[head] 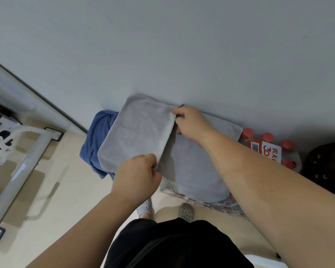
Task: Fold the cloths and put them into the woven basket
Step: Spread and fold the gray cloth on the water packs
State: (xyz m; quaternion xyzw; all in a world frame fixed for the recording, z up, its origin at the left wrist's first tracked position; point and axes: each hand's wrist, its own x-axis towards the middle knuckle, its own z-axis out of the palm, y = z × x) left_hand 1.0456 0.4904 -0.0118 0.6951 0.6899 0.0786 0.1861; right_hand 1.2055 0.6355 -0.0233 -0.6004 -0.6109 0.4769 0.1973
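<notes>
Grey cloth (193,171) lying at near edge of grey surface (162,45), L part doubled over. L hand (137,173) pinching flap's near edge; R hand (191,122) pinching far corner. Blue cloth (97,140) lying partly under it, L side. Bottle pack (267,147) sitting to R.

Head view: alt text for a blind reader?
The left grip and right grip, bare hands, each pinch the edge of a half-folded grey cloth. A blue cloth lies beside it on the left, red-capped bottles on the right.

Black clothing (172,246) and 2 pale perforated clogs (186,211) are worn.
</notes>
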